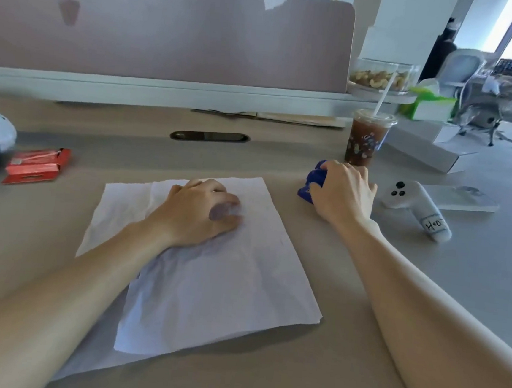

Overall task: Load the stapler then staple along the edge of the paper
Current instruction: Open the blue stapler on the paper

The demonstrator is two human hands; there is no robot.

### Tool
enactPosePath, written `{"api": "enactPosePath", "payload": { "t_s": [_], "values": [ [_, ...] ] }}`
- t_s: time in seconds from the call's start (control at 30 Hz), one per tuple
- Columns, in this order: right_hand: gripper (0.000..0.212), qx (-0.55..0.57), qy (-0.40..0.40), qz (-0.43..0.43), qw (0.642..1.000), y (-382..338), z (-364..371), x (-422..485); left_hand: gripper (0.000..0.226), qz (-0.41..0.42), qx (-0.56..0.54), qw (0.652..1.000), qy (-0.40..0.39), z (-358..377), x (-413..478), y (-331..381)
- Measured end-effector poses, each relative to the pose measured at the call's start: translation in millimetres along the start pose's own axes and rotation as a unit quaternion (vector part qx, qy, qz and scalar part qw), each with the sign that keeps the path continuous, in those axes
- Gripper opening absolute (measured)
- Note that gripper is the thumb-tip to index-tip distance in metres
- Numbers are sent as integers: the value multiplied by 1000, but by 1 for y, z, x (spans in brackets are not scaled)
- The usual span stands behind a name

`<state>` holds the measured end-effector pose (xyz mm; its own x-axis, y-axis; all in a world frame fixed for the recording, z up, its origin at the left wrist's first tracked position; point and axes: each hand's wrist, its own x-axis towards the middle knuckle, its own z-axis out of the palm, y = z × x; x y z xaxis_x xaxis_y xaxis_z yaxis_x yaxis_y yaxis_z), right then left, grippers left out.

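**Right hand on the stapler, left hand pinning the paper**

Head view, the only one I have. My right hand (344, 192) is wrapped over the blue stapler (311, 180), fingers curled round its body. It sits on the desk (358, 357) just beyond the paper's far right corner and in front of the iced drink (366, 138). Only the left end of the stapler shows past my knuckles, so I can't tell whether it is open for loading.

My left hand (197, 210) lies palm-down on the upper part of the paper (209, 282). Its fingers are loosely bent and grasp nothing I can see, though the thumb side is smeared.

The paper is a few loose white sheets, slightly fanned, flat on the desk in front of me. The red staple box (36, 163) lies well off to the left. A white controller (414, 204) rests just right of my right hand.

On handling, I'd expect the stapler to be rigid and compact. It is probably best gripped across its back, leaving the hinged top free to swing up. The sheets look thin, limp and ready to slide over one another, so I'd keep a flat palm on them and square the edges before stapling. Staple strips are likely brittle and should be pinched lightly by their sides. The drink stands close enough to knock.
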<state>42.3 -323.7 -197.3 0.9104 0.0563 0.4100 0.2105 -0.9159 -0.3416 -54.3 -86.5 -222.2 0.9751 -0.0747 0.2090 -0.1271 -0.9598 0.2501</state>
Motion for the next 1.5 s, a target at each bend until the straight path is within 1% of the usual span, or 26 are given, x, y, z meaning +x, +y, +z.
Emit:
{"api": "enactPosePath", "payload": {
  "t_s": [0.1,0.23,0.3,0.37,0.43,0.57,0.63,0.73,0.77,0.8,0.83,0.9,0.93,1.0,1.07,1.13,1.27,1.4,1.5],
  "values": [
    [25,6,-10,-12,1000,6,4,1,72,4,-10,1000,3,-2,-2,1],
    [21,87,-20,-22,996,3,-4,-4,69,-2,-24,1000,7,-3,-3,2],
    [21,112,-20,-64,991,-2,-9,-6,68,-8,-29,1000,8,-3,-4,0],
    [15,140,-7,-99,985,-9,-14,-9,67,-14,-46,999,13,-4,-6,0],
    [8,182,-18,-141,973,-18,-18,-13,67,-21,-73,997,20,-8,-9,1],
    [6,224,-83,-233,943,-40,-18,-25,71,-42,-157,986,33,-18,-13,-2],
    [7,231,-121,-261,929,-50,-14,-33,71,-28,-184,982,34,-25,-17,-5],
    [27,238,-160,-300,910,-68,-8,-41,51,-10,-172,985,8,-35,-22,-7],
    [29,241,-169,-309,904,-73,-5,-42,47,-11,-160,987,8,-37,-24,-9],
    [25,241,-176,-317,900,-80,-2,-43,45,-15,-147,989,9,-39,-26,-12],
    [17,238,-182,-324,897,-86,1,-44,40,-20,-137,990,7,-41,-29,-14],
    [6,225,-190,-346,891,-95,8,-49,18,-30,-137,990,2,-37,-34,-21],
    [5,217,-193,-354,889,-99,11,-51,13,-32,-141,990,9,-35,-35,-24],
    [7,208,-197,-355,890,-102,14,-55,16,-34,-158,986,27,-30,-37,-28],
    [11,220,-193,-340,894,-104,16,-55,19,-35,-181,983,24,-27,-35,-32],
    [11,261,-184,-315,894,-104,13,-55,27,-46,-207,977,19,-26,-34,-35],
    [18,358,-166,-251,884,-100,4,-50,38,-56,-210,976,34,-23,-31,-37],
    [20,418,-163,-221,866,-93,4,-45,40,-49,-205,977,22,-25,-30,-37],
    [23,461,-170,-211,845,-87,-1,-41,33,-47,-185,981,23,-25,-28,-37]
  ]
}}
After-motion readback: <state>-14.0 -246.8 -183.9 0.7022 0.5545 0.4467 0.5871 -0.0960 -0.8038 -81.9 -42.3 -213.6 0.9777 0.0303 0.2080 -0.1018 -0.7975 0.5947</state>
